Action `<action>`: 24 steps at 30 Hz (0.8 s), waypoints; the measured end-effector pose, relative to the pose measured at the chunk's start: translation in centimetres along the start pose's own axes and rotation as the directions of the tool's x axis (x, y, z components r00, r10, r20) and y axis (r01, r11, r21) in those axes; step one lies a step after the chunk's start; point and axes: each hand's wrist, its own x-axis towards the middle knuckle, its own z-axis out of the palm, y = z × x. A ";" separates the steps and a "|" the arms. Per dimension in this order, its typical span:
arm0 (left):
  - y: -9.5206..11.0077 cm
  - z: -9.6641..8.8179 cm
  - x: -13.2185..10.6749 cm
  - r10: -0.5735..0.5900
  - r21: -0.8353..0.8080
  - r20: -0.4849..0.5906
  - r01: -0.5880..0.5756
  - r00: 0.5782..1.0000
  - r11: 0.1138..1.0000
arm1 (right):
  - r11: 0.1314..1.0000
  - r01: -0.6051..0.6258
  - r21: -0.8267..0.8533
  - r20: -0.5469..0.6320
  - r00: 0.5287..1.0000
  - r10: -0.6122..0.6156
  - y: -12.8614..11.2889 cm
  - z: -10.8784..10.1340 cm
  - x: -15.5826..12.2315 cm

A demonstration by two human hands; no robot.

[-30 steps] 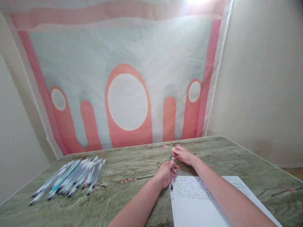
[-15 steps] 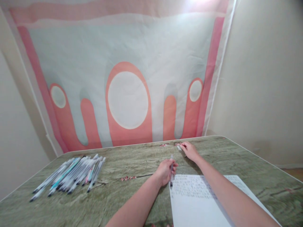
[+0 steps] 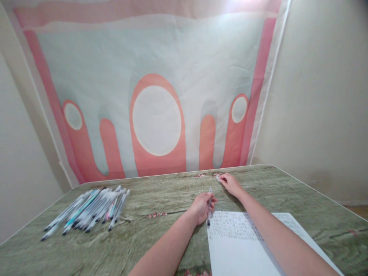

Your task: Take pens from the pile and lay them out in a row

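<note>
My left hand [image 3: 201, 207] is closed around a clear-barrelled pen [image 3: 209, 216] with a dark lower end, held nearly upright at the top left corner of a white sheet of paper [image 3: 235, 255]. Rows of handwriting cover the sheet's upper part. Farther back, my right hand [image 3: 228, 183] pinches a small whitish piece [image 3: 218, 178] low over the tabletop. It may be a pen cap, but it is too small to be sure. My right forearm passes over the paper and hides part of the writing.
A loose pile of several pens [image 3: 92, 210], mostly clear with dark ends and some turquoise or pink, lies on the left of the wood-patterned table [image 3: 149, 249]. Printed blossoms decorate the tabletop. Behind its far edge hangs a pink and grey backdrop [image 3: 156, 50].
The small whitish piece in my right fingers has shifted slightly and shows less. My left hand keeps its hold on the pen. The whole view has moved a little.
</note>
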 end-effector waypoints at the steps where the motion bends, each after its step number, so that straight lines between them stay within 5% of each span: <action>1: 0.0 0.0 0.0 -0.001 -0.002 0.001 0.001 1.000 1.000 | 1.000 -0.003 -0.003 0.001 1.000 0.003 0.0 0.0 0.0; 10: 0.1 0.0 -0.1 -0.015 -0.055 -0.001 0.015 1.000 0.998 | 1.000 -0.013 -0.008 -0.024 1.000 0.013 0.0 0.1 -0.1; 18: 0.9 -0.5 -0.1 -0.039 -0.347 0.035 0.049 0.999 0.937 | 0.998 -0.055 -0.004 -0.090 0.994 0.054 -0.3 -0.3 -0.1; 24: 1.2 -0.5 -0.4 0.072 -0.395 0.045 -0.049 0.996 0.917 | 0.988 -0.029 0.155 -0.053 0.998 0.038 -4.0 -0.2 0.2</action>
